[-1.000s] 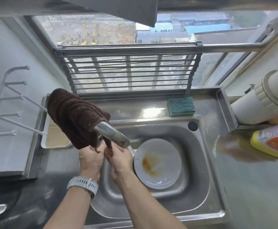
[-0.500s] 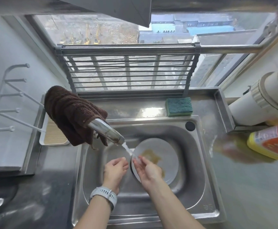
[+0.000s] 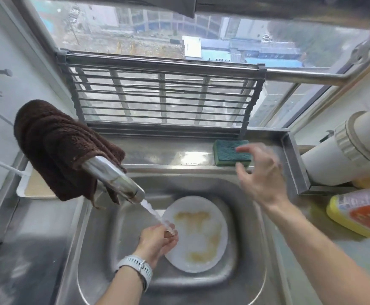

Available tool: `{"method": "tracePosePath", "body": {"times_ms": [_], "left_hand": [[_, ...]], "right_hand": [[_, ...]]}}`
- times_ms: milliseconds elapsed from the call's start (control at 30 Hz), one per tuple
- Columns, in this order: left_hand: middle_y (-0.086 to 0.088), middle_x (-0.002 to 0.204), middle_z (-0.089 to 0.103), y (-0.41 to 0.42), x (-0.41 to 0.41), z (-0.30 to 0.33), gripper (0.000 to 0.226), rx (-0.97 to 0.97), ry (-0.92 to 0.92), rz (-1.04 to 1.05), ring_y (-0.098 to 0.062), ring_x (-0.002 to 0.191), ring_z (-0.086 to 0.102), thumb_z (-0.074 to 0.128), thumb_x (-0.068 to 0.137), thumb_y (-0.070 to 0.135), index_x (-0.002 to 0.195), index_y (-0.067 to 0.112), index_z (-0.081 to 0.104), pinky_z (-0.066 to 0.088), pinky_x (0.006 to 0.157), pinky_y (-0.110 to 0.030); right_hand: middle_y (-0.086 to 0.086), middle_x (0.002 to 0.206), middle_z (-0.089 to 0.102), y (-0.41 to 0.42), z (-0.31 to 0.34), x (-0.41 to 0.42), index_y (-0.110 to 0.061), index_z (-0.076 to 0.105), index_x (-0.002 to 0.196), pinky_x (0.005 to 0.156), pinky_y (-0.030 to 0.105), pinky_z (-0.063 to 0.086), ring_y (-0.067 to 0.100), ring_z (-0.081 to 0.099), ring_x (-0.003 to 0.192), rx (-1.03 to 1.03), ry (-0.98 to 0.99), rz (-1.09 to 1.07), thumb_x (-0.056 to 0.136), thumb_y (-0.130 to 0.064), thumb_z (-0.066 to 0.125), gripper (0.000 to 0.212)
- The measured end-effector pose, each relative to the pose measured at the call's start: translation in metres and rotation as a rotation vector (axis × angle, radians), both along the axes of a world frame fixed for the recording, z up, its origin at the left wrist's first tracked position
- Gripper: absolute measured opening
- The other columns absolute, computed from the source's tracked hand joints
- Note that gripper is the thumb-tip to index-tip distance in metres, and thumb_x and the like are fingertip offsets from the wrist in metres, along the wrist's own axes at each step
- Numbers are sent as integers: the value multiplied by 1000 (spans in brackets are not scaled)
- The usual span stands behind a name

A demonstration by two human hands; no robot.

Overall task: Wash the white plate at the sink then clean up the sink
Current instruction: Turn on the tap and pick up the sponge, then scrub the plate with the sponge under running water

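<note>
A white plate [image 3: 198, 235] smeared with brown sauce lies flat in the steel sink [image 3: 96, 243]. Water runs from the chrome tap [image 3: 113, 178] onto my left hand [image 3: 157, 241], which hangs over the plate's left rim with loosely curled fingers and holds nothing. My right hand [image 3: 261, 175] is up at the back ledge, fingers spread, just at the right edge of the green sponge [image 3: 229, 151]; it looks blurred and does not grip the sponge.
A brown towel [image 3: 56, 148] hangs over the tap. A yellow detergent bottle [image 3: 362, 212] lies at the right, under a white pipe [image 3: 355, 148]. A metal rack [image 3: 164, 97] stands against the window behind the ledge. A small tray [image 3: 34, 188] sits left of the sink.
Both hands left the tap area; water started running. My right hand then rose from the plate to the sponge on the ledge, while my left hand stays under the stream.
</note>
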State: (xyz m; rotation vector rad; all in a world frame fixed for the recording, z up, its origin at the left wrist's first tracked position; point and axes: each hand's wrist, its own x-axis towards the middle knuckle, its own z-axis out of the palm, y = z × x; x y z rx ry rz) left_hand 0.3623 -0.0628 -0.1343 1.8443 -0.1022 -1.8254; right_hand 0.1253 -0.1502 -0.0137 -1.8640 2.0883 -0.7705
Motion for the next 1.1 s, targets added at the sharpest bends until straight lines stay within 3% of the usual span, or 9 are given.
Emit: {"method": "tracePosePath", "body": {"times_ms": [167,300,433,533,667,867,933,1033,1100], "left_hand": [[-18,86,66,2,-5,-7,14,-14,-19,-116,-26,72,63,55,97,-4,103,-5,68,62,62,-27],[-17,79,68,3,-6,-14,18,-70,-54,-164,-25,72,66,56,101,3,90,-4,69,63,59,-24],[-15,68,63,8,-2,-27,22,-96,-155,-243,-23,59,60,57,94,-2,75,-1,68,57,50,-24],[-11,72,72,15,6,-43,21,-80,-348,-373,-26,66,66,63,77,25,75,8,75,58,71,-30],[-11,104,74,21,11,-47,24,-62,-671,-652,-35,102,65,61,89,29,99,9,71,49,85,-31],[-17,129,65,25,5,-58,37,-16,-658,-746,-38,122,60,59,95,26,125,5,55,47,96,-35],[-17,131,65,24,5,-64,37,-11,-664,-773,-39,122,60,58,95,26,126,5,54,47,98,-36],[-18,131,64,24,5,-70,34,-12,-670,-814,-39,122,60,57,96,23,124,5,52,48,99,-38],[-18,130,64,25,7,-71,31,-18,-672,-835,-39,119,61,56,96,22,123,6,51,50,99,-40]], "right_hand": [[5,136,50,-70,-11,-23,-17,43,143,109,40,37,28,41,125,342,397,321,74,-31,71,76],[4,127,51,-85,-12,-31,-18,53,136,109,40,39,27,46,119,375,446,408,69,-38,75,73],[5,114,54,-65,-8,-34,-16,55,122,95,39,46,26,50,107,238,455,392,62,-37,76,67],[4,104,58,-30,-5,-24,-13,55,113,84,38,48,24,49,96,107,456,413,60,-41,72,63],[1,101,59,29,-34,6,-18,56,111,82,38,48,22,52,93,149,423,494,61,-48,62,58],[3,122,55,81,-127,29,-20,41,132,81,40,53,27,59,109,620,473,487,76,-51,63,68],[5,122,55,90,-145,33,-19,38,136,75,42,55,29,59,108,667,536,488,80,-44,65,68],[9,98,59,107,-157,47,-17,43,125,53,40,53,30,62,81,610,618,541,67,-26,80,70],[14,108,57,114,-164,66,-16,38,134,60,41,48,34,59,88,588,567,658,75,-22,76,70]]}}
